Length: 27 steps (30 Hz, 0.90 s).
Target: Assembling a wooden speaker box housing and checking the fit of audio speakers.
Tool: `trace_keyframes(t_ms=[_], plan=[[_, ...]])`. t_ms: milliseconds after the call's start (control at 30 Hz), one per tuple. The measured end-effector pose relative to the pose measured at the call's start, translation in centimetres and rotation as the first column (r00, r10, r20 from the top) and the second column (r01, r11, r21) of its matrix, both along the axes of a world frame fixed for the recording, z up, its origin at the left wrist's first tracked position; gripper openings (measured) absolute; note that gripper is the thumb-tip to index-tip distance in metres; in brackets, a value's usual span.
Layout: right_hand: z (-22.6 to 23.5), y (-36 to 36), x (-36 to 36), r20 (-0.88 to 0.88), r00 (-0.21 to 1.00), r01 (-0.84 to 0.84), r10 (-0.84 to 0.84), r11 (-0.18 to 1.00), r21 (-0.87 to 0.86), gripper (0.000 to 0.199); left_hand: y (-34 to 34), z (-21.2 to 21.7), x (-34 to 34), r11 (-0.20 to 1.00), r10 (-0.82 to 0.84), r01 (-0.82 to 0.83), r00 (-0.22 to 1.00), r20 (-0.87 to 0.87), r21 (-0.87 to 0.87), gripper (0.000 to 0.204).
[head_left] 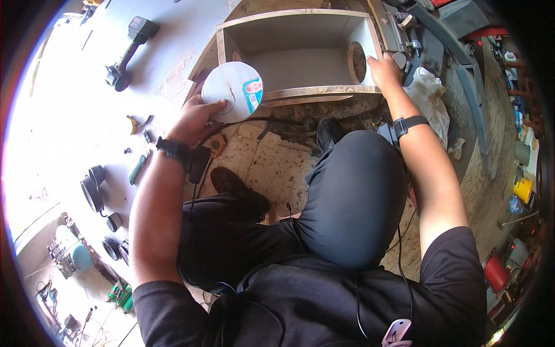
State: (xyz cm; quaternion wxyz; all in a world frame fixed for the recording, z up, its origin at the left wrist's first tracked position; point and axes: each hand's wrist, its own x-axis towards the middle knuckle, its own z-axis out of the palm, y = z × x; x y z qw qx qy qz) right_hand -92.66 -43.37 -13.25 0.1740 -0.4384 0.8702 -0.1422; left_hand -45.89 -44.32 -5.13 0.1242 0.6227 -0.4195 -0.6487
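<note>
My left hand (196,117) pinches a flat round white disc (218,84) at its lower left edge, thumb on top. A blue sticker with a printed picture lies on the disc's right side, and a dark curved line marks its face. Behind the disc, an open wooden box (300,91) with bare wood edges and a grey inside faces up. One round hole (357,62) shows in its right wall; the disc partly hides another opening at the left. My right hand (386,73) grips the box's right edge beside the hole, its fingers closed round the wood.
A cordless power tool (132,52) lies on the pale surface at left, with a teal-handled cutter (139,168) and several black round parts (92,189) nearer me. A white cloth (429,99) lies right of the box. A black cable (277,120) crosses the floor below it.
</note>
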Motion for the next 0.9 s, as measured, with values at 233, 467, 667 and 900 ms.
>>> trace_keyframes(t_ms=[233, 467, 667, 900], plan=[[0.2, 0.0, 0.2, 0.010, 1.000, -0.008, 0.007, 1.000, 0.027, 0.062, 0.3, 0.3, 0.0, 1.000, 0.004, -0.004, 1.000, 0.015, 0.009, 0.036], [0.4, 0.0, 0.5, -0.013, 1.000, -0.024, 0.024, 1.000, 0.002, 0.060, 0.0, 0.3, -0.2, 0.997, -0.042, 0.047, 0.996, 0.073, -0.063, 0.044], [0.4, 0.1, 0.4, -0.013, 1.000, -0.011, 0.011, 1.000, -0.027, 0.058, -0.6, -1.1, -0.1, 0.998, -0.017, 0.022, 0.996, 0.087, -0.052, 0.051], [-0.2, 0.2, 0.0, 0.002, 1.000, -0.027, 0.027, 0.999, -0.040, 0.058, 0.1, -0.8, -0.3, 0.999, 0.025, -0.026, 0.999, -0.020, -0.040, 0.048]])
